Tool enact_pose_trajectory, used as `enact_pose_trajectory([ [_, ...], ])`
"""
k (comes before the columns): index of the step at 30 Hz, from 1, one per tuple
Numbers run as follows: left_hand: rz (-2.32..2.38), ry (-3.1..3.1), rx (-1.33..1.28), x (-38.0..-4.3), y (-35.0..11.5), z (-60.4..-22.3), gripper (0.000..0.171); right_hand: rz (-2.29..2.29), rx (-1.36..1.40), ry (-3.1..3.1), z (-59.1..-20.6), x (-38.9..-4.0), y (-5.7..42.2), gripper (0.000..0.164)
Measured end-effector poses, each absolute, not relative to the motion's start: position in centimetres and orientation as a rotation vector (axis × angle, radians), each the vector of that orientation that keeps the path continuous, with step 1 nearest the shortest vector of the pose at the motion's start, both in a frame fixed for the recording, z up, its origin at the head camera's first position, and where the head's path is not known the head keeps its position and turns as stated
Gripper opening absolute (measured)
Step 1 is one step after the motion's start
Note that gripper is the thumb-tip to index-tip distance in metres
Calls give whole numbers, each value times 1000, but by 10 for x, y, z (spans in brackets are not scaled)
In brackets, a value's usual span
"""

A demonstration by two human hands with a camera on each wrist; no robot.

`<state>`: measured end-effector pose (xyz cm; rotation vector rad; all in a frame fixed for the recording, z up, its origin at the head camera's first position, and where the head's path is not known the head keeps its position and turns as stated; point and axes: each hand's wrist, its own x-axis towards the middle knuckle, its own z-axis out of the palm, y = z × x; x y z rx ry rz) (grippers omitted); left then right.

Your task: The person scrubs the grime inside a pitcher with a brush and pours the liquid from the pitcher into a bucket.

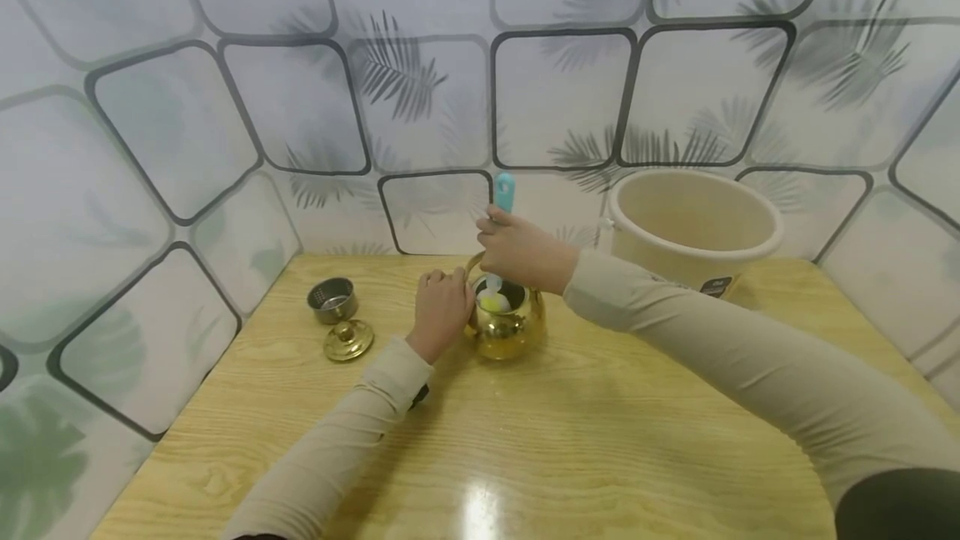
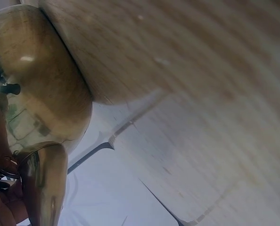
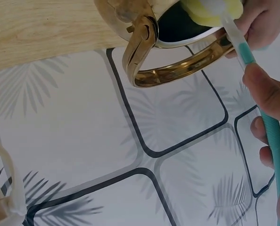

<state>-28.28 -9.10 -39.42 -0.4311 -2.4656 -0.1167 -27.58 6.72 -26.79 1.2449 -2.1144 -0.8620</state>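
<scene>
Here's the brush (image 1: 504, 192), sponge end down in the mouth of the gold kettle (image 1: 501, 342), its shaft held in the curled fingers of the right hand (image 1: 528, 252), while the left hand (image 1: 441, 311) grips the kettle's side. The kettle handle (image 3: 177, 69) leans behind the opening; lid (image 1: 348, 340) and strainer (image 1: 336, 311) sit left, bucket (image 1: 697, 252) right, beyond the forearm.

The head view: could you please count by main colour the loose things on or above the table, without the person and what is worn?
Gold: 2 (teapot, lid)
Silver: 1 (strainer cup)
Cream: 1 (bucket)
Turquoise, by its handle: 1 (sponge brush)
Total: 5
</scene>
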Motion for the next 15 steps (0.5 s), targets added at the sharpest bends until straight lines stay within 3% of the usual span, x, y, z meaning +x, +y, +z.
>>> enact_pose_trajectory([
  [15, -203, -2496, -468, -283, -91, -393, 18, -965, 1150, -1890, -280, -284, 63, 12],
])
